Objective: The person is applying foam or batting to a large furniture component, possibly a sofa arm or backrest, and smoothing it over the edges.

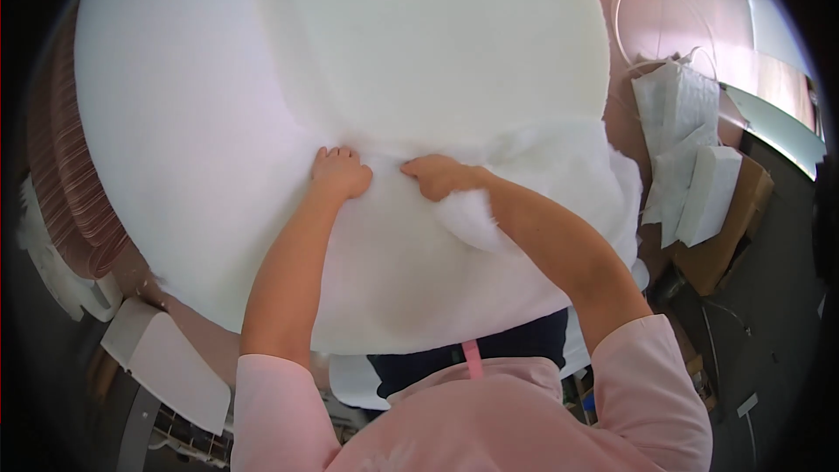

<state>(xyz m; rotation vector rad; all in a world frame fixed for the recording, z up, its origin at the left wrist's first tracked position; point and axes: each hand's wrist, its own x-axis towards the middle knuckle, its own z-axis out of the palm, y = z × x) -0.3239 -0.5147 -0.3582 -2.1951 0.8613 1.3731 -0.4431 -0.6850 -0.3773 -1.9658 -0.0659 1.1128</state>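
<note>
A large sheet of white fibre wadding (218,122) is spread across most of the bench (651,26), whose pinkish surface is seen only at the upper right and in a small patch at the lower left. A second layer of the same wadding (437,35) is laid over the upper middle, its edge running down to where both hands are placed.

The left hand (339,172) is closed into a fist, knuckles up, and is pressed into the wadding at the fold; the material appears to be pinched under the fingers, though the grip itself is hidden. The right hand (440,175) is set just beside it, fingers curled and closed on a bunch of the wadding. A loose tuft (472,218) is pushed up against the right forearm, just below the wrist.

At the right edge of the bench a stack of folded white wadding pieces (690,153) is held on an open brown cardboard box (730,232); what else is in the box cannot be told. A loop of white tubing (651,9) lies on the bench above the stack.

On the left, ribbed brown sheets (70,166) are stacked beside the bench, and a white plastic piece (166,363) is seen below them. Pink sleeves (655,385) are worn by the person.
</note>
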